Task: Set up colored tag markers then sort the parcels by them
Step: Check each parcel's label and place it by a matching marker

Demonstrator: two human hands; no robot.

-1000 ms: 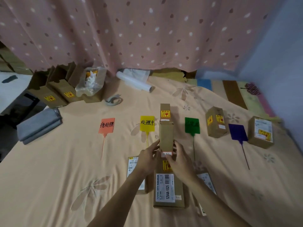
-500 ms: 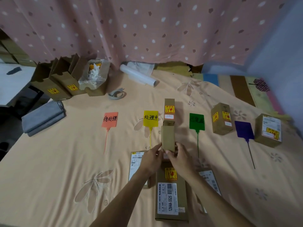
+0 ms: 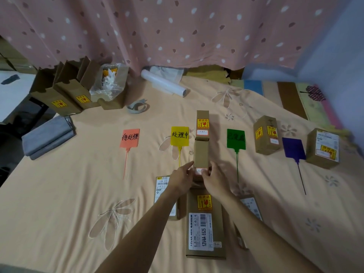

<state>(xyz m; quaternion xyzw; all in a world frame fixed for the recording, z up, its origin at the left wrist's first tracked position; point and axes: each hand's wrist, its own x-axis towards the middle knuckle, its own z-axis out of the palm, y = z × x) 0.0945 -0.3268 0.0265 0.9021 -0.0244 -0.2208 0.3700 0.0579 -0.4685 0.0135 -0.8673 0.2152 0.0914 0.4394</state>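
Several coloured tag markers lie in a row on the bed: orange tag (image 3: 130, 138), yellow tag (image 3: 179, 136), green tag (image 3: 236, 141), purple tag (image 3: 293, 148). A long brown parcel (image 3: 201, 153) stands between the yellow and green tags. My left hand (image 3: 182, 177) and my right hand (image 3: 213, 179) grip its near end from both sides. Another long parcel (image 3: 202, 123) lies just beyond it. One parcel (image 3: 266, 134) sits right of the green tag, another parcel (image 3: 324, 147) right of the purple tag. Below my hands lie a large flat parcel (image 3: 204, 223), a left flat parcel (image 3: 162, 186) and a right flat parcel (image 3: 252, 207), partly hidden by my arms.
Open cardboard boxes (image 3: 67, 91) with a plastic bag stand at the back left. A white roll (image 3: 164, 83) and a tape ring (image 3: 136, 107) lie near the pink curtain (image 3: 177, 30). Folded grey cloth (image 3: 48, 136) sits at the bed's left edge.
Both hands keep hold of the long parcel's near end. It has come down from being lifted and now sits lower, closer to the parcel behind it.
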